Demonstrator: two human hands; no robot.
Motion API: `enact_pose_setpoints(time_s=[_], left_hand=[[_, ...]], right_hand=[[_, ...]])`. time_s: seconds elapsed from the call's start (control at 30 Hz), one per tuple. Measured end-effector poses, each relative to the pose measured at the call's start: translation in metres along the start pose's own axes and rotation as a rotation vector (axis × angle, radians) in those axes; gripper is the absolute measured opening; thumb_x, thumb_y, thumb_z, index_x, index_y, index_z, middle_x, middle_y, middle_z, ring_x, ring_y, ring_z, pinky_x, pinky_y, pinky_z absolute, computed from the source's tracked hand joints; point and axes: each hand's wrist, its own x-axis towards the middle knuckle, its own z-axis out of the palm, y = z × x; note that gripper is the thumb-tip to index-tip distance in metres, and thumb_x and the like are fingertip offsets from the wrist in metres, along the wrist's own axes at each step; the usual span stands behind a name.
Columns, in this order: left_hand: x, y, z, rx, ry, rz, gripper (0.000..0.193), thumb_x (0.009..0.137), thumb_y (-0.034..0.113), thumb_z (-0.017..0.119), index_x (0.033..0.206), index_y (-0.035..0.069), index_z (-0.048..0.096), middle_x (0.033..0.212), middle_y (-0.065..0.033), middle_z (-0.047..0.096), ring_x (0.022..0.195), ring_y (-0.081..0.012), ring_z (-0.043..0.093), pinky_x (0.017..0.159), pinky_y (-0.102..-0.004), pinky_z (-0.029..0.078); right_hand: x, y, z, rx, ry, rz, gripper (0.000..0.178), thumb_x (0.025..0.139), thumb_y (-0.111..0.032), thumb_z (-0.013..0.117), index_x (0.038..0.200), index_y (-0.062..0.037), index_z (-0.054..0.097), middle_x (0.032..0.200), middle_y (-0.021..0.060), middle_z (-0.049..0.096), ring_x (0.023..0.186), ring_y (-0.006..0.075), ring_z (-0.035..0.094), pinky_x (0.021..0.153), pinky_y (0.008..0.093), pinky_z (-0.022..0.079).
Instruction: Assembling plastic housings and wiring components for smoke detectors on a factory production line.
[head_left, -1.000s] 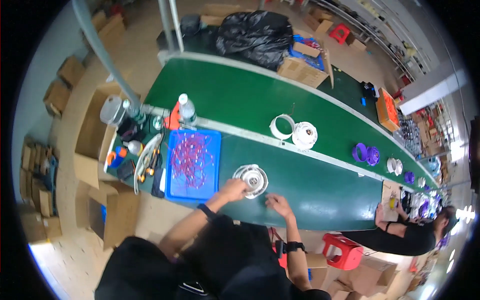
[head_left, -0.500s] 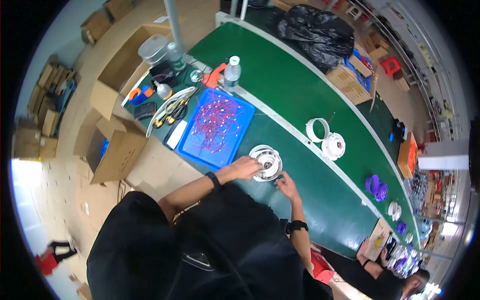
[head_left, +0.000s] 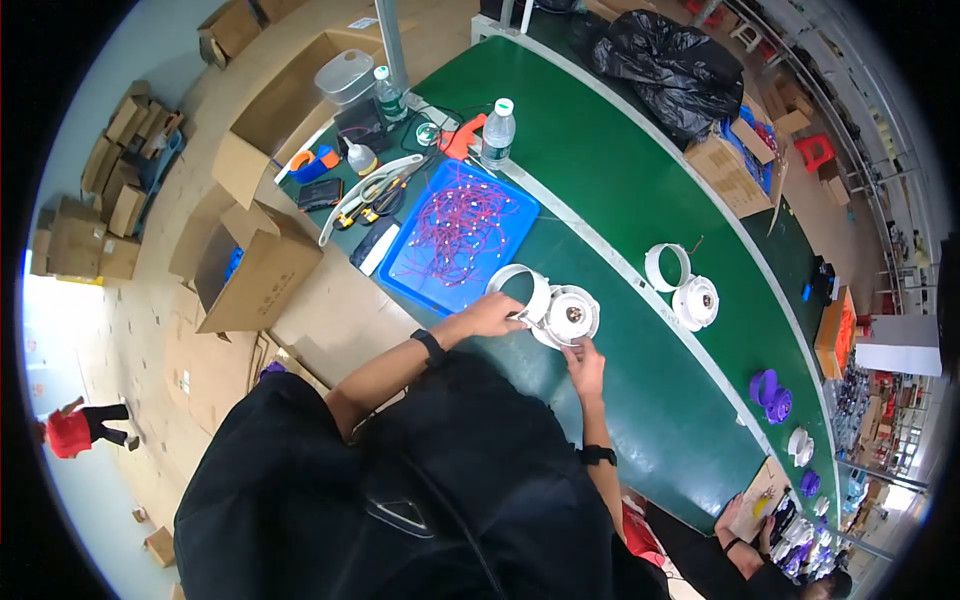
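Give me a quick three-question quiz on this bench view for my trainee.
1. True or false: the blue tray holds a tangle of red wires.
2. Which hand touches the white ring: A left hand, B right hand?
3. Fill in: the other white ring-and-disc pair lies on the ____ belt.

Key: 1 true; 2 A; 3 green. The right hand rests at the near edge of the white round housing.
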Motion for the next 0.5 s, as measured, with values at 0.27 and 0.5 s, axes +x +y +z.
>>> enact_pose_setpoints(time_s=[0.27, 0.5], left_hand=[[0.003, -0.007, -0.016, -0.651, 0.174, -0.039, 0.019, 0.085, 0.018, 0.067, 0.093, 0.0, 0.067, 0.073, -0.0053, 0.065, 0.063, -0.0071, 0.054, 0.056, -0.0282, 0.044], [0.015, 0.012, -0.031, -1.176, 0.145, -0.137, 0.023, 0.091, 0.017, 0.059, 0.105, -0.001, 0.061, 0.088, -0.0074, 0.068, 0.078, -0.0145, 0.066, 0.069, -0.0273, 0.052]], right_hand=[[0.005, -0.012, -0.032, 0.62, 0.046, 0.343, 0.026, 0.085, -0.013, 0.067, 0.098, 0.0049, 0.055, 0.078, 0.0176, 0.067, 0.066, 0.0219, 0.067, 0.057, 0.0315, 0.056], [-0.012, -0.005, -0.033, 0.85, -0.083, 0.369, 0.014, 0.092, -0.015, 0.058, 0.097, -0.0018, 0.053, 0.077, 0.0123, 0.062, 0.069, 0.0209, 0.066, 0.064, 0.0352, 0.059]])
